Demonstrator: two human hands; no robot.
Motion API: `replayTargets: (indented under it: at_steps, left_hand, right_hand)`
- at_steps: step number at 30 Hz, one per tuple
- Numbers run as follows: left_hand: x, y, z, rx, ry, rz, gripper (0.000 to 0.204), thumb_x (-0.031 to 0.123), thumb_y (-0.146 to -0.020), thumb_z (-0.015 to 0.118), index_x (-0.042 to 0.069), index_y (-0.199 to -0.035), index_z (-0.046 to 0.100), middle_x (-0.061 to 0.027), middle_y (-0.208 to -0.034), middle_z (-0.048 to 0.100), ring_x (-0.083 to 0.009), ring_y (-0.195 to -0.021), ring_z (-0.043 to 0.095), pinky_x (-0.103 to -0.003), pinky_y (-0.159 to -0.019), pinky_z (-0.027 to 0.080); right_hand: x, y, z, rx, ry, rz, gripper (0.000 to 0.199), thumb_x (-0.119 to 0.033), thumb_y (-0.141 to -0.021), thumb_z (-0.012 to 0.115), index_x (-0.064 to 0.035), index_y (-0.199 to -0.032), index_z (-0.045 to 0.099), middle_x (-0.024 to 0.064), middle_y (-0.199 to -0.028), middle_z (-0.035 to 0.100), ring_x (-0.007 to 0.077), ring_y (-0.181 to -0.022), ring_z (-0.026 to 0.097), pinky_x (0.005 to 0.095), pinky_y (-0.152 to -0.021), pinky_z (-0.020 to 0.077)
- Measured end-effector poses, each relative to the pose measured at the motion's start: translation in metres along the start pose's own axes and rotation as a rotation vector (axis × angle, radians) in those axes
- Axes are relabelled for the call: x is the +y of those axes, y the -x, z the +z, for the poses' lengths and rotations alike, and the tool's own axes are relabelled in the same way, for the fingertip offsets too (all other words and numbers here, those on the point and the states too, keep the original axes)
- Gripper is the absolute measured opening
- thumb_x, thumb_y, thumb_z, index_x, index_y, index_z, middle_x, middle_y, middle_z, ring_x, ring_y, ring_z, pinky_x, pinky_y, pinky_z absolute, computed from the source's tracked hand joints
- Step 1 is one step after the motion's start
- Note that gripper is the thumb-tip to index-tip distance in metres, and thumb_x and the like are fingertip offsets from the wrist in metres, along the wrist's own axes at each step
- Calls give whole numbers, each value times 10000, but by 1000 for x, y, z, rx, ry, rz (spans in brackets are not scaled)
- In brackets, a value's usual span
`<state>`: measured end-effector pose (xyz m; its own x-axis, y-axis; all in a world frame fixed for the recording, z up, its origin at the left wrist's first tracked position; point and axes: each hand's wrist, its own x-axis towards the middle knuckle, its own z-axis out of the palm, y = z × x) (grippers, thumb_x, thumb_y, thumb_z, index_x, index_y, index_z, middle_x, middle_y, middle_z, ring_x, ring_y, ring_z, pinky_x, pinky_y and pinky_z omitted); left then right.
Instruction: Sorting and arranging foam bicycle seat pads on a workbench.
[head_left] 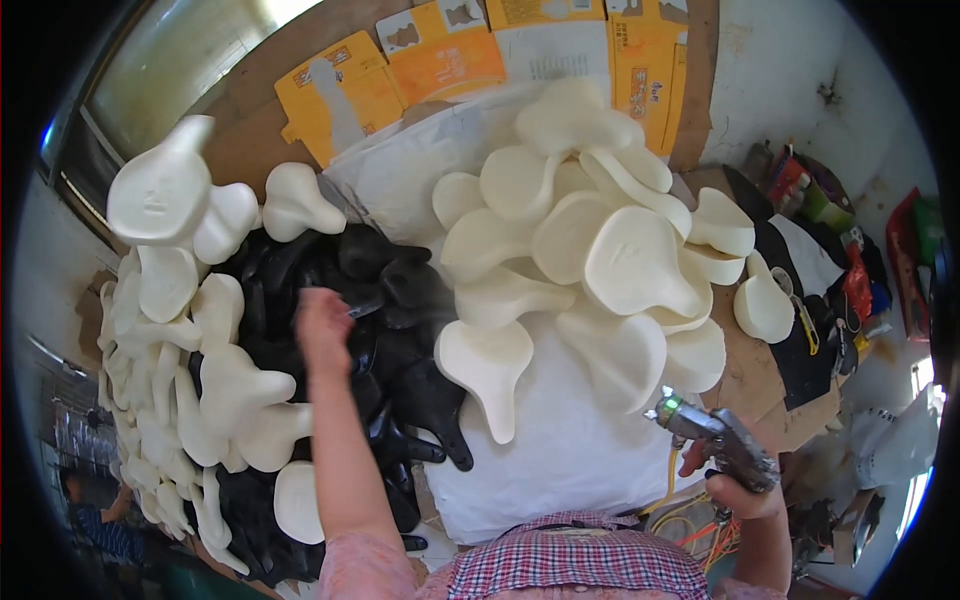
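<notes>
My right hand (742, 490) is wrapped round the grip of a metal spray gun (722, 440) with a green front part, its nozzle toward the foam pile. Over a heap of glossy black bicycle seat covers (405, 285) is my left hand (325, 325), blurred, its fingers not clear enough to show whether they hold anything. Cream foam seat pads (640, 260) are piled in the middle, some overlapping. One foam pad (485, 370) lies at the near left of that pile, its narrow end toward me, between the black covers and the white sheet (560, 470).
More foam pads (155, 400) are heaped at the left. Flattened yellow cartons (445, 60) line the back. At the right are a yellow cutter knife (806, 325) and a single foam pad (765, 305). Orange and yellow hoses (690, 520) hang below the gun. Another person (105, 515) is at the lower left.
</notes>
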<state>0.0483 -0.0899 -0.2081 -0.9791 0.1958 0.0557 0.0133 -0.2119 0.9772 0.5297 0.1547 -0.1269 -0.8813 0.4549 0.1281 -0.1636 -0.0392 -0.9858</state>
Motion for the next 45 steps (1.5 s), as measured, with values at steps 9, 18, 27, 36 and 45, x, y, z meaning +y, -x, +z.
replayTargets:
  at_steps: [9, 18, 27, 36, 45]
  left_hand:
    - [-142, 96, 45, -278, -861, -237, 777, 41, -644, 661, 60, -1361, 360, -192, -1199, 489, -334, -1001, 576, -378, -707, 529]
    - [-24, 106, -14, 157, -287, -60, 756, -71, -704, 558, 122, -1406, 355, -114, -1215, 409, -234, -954, 575, -269, -577, 552]
    - [-30, 84, -22, 251, -238, -235, 711, -32, -719, 565, 137, -1387, 390, -108, -1156, 490, -241, -876, 603, -308, -545, 569]
    - [-43, -24, 26, -27, 47, -269, 240, 365, -880, 569, 146, -797, 516, -31, -670, 507, -127, -671, 554, -313, -542, 421]
    - [-191, 85, 140, 177, -355, -653, 757, 116, -664, 638, 147, -1353, 325, -178, -1098, 606, -347, -1007, 607, -404, -620, 572]
  right_hand:
    - [-2, -1, 13, -170, 187, 98, 618, -62, -730, 743, 4, -1282, 472, 102, -922, 641, 166, -839, 626, 293, -746, 497]
    - [-17, 2, 16, -356, 237, 275, 617, -33, -717, 755, -16, -1277, 497, 93, -908, 672, 160, -812, 652, 283, -736, 505]
    - [-32, 2, 12, -72, 102, 72, 619, -80, -641, 759, 3, -1216, 546, 132, -832, 661, 207, -700, 657, 302, -643, 515]
    - [13, -23, -9, -63, -12, 80, 669, -76, -713, 704, 19, -1319, 439, 173, -978, 612, 217, -850, 610, 336, -759, 482]
    - [29, -52, -5, -130, 279, 215, 245, -103, -822, 600, 26, -1027, 562, 105, -882, 620, 176, -787, 578, 315, -735, 462]
